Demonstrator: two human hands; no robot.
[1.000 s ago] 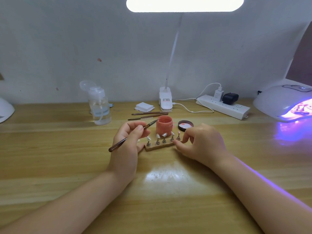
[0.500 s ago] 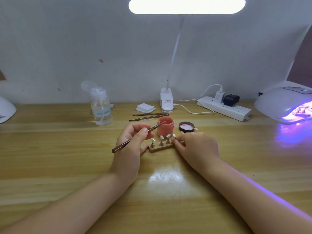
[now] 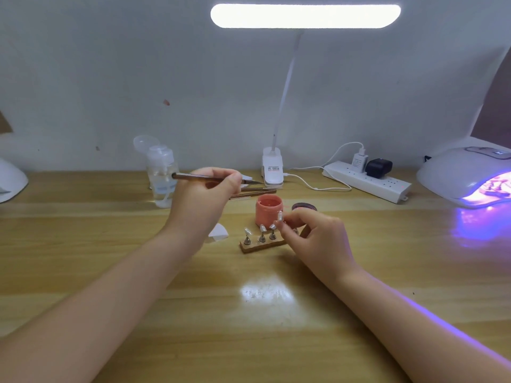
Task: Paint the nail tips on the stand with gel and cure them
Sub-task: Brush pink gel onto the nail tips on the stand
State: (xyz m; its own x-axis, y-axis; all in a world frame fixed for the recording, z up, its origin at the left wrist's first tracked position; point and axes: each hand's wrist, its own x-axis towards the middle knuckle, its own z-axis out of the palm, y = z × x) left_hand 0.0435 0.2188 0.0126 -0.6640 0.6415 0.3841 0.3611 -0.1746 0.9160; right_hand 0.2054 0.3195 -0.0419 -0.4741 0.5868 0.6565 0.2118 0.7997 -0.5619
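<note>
We look down on a wooden tabletop (image 3: 110, 272) under a bright lamp (image 3: 304, 15). Our left hand (image 3: 204, 200) is raised above the tabletop, its grip closed around a brush (image 3: 193, 177) that lies nearly level, bristle end pointing right toward the lamp's clip base (image 3: 272, 167). Our right hand (image 3: 318, 239) sits lower, at the right end of the stand (image 3: 260, 246), with thumb and forefinger pinched on a nail tip (image 3: 279, 216) held just above the stand's row. Three more tips stand on their pegs to the left of that hand; the stand's right end is hidden behind the fingers. Just behind the stand is a pink gel jar (image 3: 268, 210), open, with its dark lid (image 3: 303, 207) lying beside it on the right. Two spare brushes (image 3: 257, 192) lie behind the jar. A white wipe (image 3: 218, 233) lies left of the stand. A clear pump bottle (image 3: 161, 172) stands at the back left, a power strip (image 3: 367, 182) at the back right, and a curing lamp (image 3: 464, 172) glows violet at the far right edge, with something inside that we cannot make out.
</note>
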